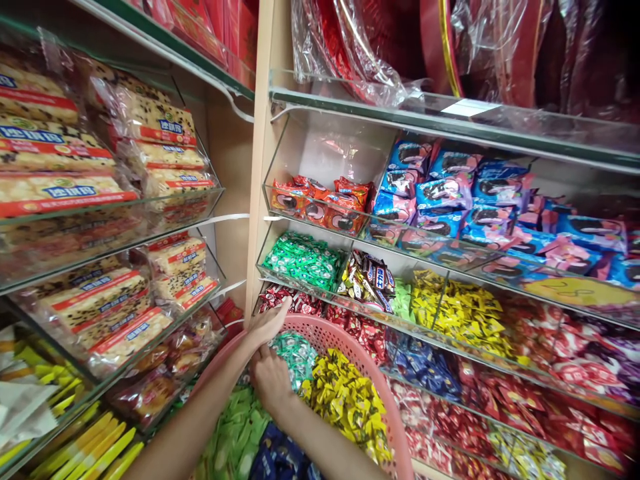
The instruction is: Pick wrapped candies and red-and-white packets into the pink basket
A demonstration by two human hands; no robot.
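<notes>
A pink perforated basket [385,400] holds heaps of wrapped candy: teal-green [295,353], yellow [345,393], light green [235,433] and dark blue [280,457]. Over its far left rim is my left hand [270,325], fingers extended toward the lowest visible shelf and nothing seen in it. Just below and beside it, my right hand [270,377] is over the basket near the teal-green candy, its fingers bent and their tips hidden. Whether it holds anything cannot be made out.
Glass-fronted shelves [350,303] ahead hold green [305,260], yellow [457,313] and red candy, with blue snack packs [443,193] above. Packaged rice bars [165,127] fill the left shelves. A wooden upright [260,133] stands between them.
</notes>
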